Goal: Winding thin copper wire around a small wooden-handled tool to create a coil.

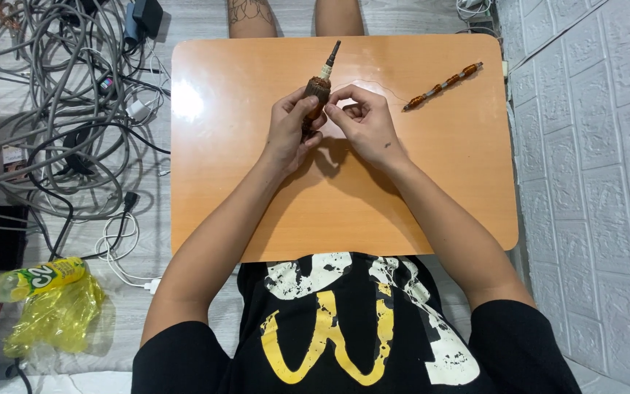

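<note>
1. Motor armature (318,91): brown, rust-coloured wound core on a dark shaft with a pale collar near the tip; held above the middle of the far half of the table, shaft tip pointing away from the person.
2. Left hand (291,135): fingers wrapped closed round the armature's lower end, thumb against its side.
3. Right hand (362,120): fingertips pinched together just beside the armature's core; what they pinch is too small to tell.
4. Table (257,204): small, orange-brown wood top with rounded corners, over the person's lap.
5. Beaded rod (442,86): thin, with orange-brown segments, lying slantwise on the table's far right, well apart from both hands.
6. Cables (60,109): grey and black tangle on the floor, left of the table.
7. Plastic bottle (27,281): yellow-green, lying on the floor near left, beside a yellow bag (60,314).
</note>
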